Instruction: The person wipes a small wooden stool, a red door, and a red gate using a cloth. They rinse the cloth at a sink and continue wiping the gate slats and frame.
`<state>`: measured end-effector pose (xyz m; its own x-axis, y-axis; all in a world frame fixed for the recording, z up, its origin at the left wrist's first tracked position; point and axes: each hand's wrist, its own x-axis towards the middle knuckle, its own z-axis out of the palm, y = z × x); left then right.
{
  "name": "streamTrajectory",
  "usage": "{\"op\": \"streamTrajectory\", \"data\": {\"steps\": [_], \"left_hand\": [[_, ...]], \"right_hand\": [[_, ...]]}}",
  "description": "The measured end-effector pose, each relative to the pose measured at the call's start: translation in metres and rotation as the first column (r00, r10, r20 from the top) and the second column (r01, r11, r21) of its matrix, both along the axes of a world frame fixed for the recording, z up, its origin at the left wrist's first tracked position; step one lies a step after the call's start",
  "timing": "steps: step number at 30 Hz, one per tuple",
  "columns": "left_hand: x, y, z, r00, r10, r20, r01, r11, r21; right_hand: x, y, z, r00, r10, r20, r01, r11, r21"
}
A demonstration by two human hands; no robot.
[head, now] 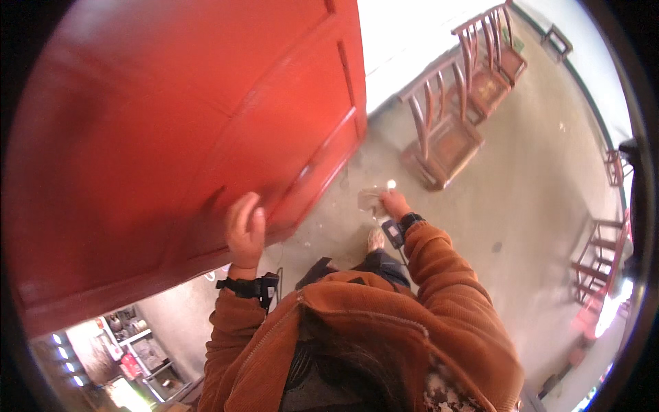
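Note:
A large red door (195, 129) with raised panels fills the upper left. My left hand (245, 232) is raised close to its surface, fingers apart, with nothing in it. Whether it touches the door I cannot tell. My right hand (395, 203) is out in front over the floor, its fingers closed on a pale translucent thing (371, 200), perhaps a plastic bag, blurred. A small bright white round thing (391, 184) shows at the top of that hand; what it is stays unclear. Each wrist wears a black strap, and dark boxes with cables hang beside them.
Several wooden chairs (448, 147) line the white wall at upper right. A dark stool (557, 44) stands farther back. More wooden furniture (597, 257) sits at the right rim. Past the door's lower edge, shelves (144, 350) hold assorted goods. The concrete floor (515, 206) spreads between.

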<state>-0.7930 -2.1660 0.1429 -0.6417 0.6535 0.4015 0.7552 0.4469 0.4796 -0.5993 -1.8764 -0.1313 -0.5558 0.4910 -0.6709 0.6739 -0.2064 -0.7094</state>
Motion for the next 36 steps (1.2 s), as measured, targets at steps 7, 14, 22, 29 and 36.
{"op": "streamTrajectory", "data": {"steps": [7, 14, 22, 29, 36], "left_hand": [[0.024, 0.047, -0.192, 0.118, 0.369, 0.922, 0.078, 0.922, -0.379], [0.007, 0.105, -0.364, -0.497, 0.215, 0.840, -0.018, 0.966, -0.258], [-0.050, 0.149, -0.497, 0.747, 0.179, 0.640, 0.263, 0.805, -0.532], [-0.089, 0.268, -0.591, 0.719, -0.694, 0.015, 0.535, 0.541, -0.648], [-0.110, 0.373, -0.647, 0.695, -0.699, -0.170, 0.216, 0.429, -0.877]], "right_hand": [[0.006, -0.072, -0.050, 0.885, -0.465, 0.021, 0.388, 0.712, -0.585], [-0.031, -0.134, -0.120, 0.707, -0.705, 0.062, 0.303, 0.222, -0.927], [-0.037, -0.220, -0.271, 0.322, -0.766, 0.556, 0.742, -0.161, -0.651], [-0.017, -0.277, -0.306, 0.413, -0.601, 0.684, 0.813, -0.096, -0.575], [-0.030, -0.220, -0.279, 0.448, -0.777, 0.443, 0.632, -0.075, -0.771]]}}
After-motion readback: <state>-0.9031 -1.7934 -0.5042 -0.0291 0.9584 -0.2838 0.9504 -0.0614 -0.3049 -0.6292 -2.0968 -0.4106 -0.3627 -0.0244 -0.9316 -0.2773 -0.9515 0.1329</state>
